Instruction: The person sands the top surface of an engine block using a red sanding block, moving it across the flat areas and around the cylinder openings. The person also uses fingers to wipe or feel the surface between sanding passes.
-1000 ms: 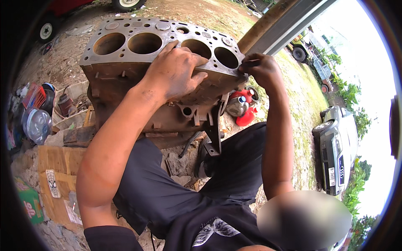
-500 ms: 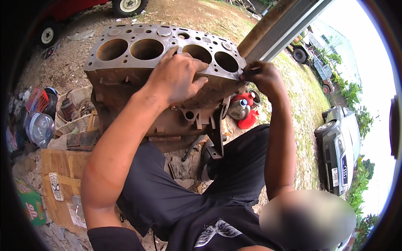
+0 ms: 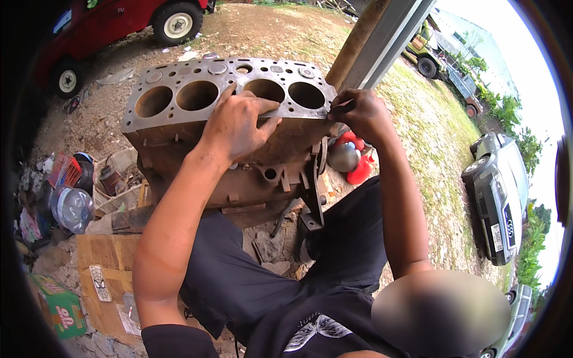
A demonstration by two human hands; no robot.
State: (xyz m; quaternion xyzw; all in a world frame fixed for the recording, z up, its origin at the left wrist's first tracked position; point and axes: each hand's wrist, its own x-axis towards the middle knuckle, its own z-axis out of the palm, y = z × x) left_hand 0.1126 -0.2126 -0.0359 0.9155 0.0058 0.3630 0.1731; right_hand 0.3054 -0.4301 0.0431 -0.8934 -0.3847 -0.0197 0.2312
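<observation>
A rusty brown engine block (image 3: 215, 161) stands before my knees, its grey machined top face up with a row of round cylinder bores. My left hand (image 3: 239, 125) lies over the near edge of that face, between the middle bores. Its fingers are spread and it grips nothing. At the block's right corner, beside the rightmost bore, my right hand (image 3: 361, 113) has thumb and fingers pinched together. Whatever is between those fingertips, if anything, is too small and dark to make out.
A wooden post and a metal beam (image 3: 388, 42) rise just behind the right corner. Red containers (image 3: 361, 170) sit on the ground below my right hand. At left lie a flattened cardboard box (image 3: 110, 250), a clear plastic jug (image 3: 74, 209) and a crate (image 3: 122, 194). A red vehicle (image 3: 113, 30) stands beyond.
The whole view has shifted, so more of the red vehicle shows. Both hands keep about the same places on the block, the right one still pinched at the corner.
</observation>
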